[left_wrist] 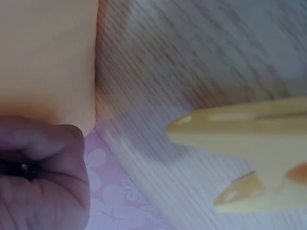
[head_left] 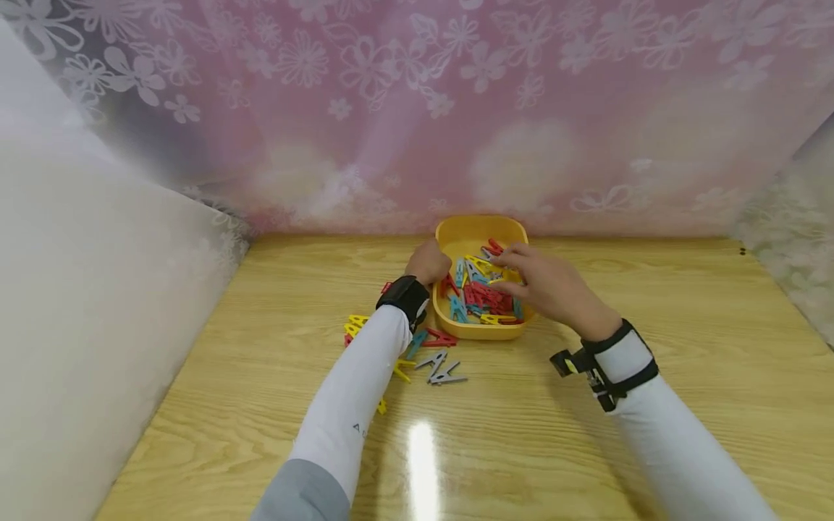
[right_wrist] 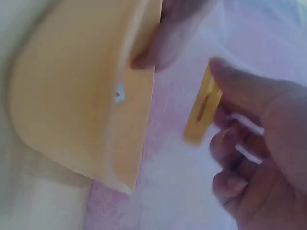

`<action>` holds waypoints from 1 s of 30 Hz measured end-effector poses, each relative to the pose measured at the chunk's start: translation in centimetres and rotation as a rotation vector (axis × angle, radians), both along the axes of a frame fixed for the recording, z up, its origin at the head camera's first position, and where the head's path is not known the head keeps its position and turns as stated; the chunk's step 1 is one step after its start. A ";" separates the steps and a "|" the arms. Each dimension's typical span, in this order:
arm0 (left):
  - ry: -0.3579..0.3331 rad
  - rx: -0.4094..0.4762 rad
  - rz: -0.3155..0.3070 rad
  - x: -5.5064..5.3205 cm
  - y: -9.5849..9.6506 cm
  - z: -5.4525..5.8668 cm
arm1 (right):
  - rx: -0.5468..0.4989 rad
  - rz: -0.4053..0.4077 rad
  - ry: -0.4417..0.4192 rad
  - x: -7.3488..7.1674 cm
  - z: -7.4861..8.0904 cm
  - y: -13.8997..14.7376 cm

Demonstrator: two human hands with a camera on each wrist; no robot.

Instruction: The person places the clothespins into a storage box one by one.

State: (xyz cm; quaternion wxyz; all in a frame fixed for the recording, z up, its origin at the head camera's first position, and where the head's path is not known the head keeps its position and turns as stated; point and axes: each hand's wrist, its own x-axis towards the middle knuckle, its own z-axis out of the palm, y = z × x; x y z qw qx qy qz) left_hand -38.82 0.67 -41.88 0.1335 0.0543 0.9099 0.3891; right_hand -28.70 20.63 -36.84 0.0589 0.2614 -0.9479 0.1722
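A yellow plastic basket [head_left: 478,331] with red, yellow, blue and grey clothespins [head_left: 482,295] in it stands near the back of the wooden table. My left hand [head_left: 427,262] is at its left rim, fingers curled there. In the left wrist view the curled left hand [left_wrist: 43,167] lies against the basket wall [left_wrist: 43,57]; its fingertips are hidden. Over the basket's right side, my right hand [head_left: 550,282] pinches a yellow clothespin [right_wrist: 204,108] between thumb and forefinger, as the right wrist view shows. The other fingers of the right hand [right_wrist: 259,143] are bent loosely.
Loose grey clothespins [head_left: 439,367], a red clothespin [head_left: 439,338] and several yellow and blue ones lie left and in front of the basket, partly behind the left forearm. A close yellow clothespin [left_wrist: 259,139] crosses the left wrist view. A pink flowered curtain [head_left: 417,145] hangs behind.
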 end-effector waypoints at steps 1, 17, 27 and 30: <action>0.002 -0.004 -0.004 0.0 0.2 0.2 | 0.007 -0.019 0.000 -0.4 0.1 0.2; 0.052 -0.128 -0.020 -1.2 0.2 0.5 | -0.103 0.280 0.007 4.9 -4.1 -3.5; 0.008 -0.124 -0.003 -0.8 0.1 0.0 | 0.037 0.287 -0.233 5.9 -6.6 -5.0; 0.008 -0.116 -0.012 -0.8 0.2 -0.4 | 0.035 0.273 -0.254 6.0 -6.7 -4.9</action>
